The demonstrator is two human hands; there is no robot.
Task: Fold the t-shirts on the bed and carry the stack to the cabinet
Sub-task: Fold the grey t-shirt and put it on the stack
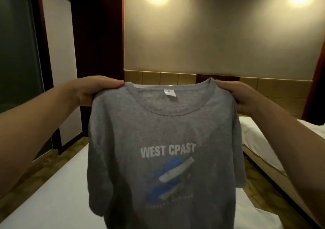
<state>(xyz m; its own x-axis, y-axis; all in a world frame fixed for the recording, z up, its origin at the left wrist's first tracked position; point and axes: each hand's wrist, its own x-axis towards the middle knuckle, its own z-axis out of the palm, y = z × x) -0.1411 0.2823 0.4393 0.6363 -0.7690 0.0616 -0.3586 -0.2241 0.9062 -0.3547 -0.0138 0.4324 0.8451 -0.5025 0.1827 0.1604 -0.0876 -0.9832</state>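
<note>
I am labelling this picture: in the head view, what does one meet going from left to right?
left hand → white neck label on the grey t-shirt → right hand → second bed

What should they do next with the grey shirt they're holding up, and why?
Probably lower the grey t-shirt flat onto the white bed. The left hand and right hand pinch its shoulders, so it hangs unfolded; folding likely needs a flat surface.

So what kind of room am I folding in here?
Probably a hotel room: a white-sheeted bed, a second bed beside it, and a headboard panel along the wall.
</note>
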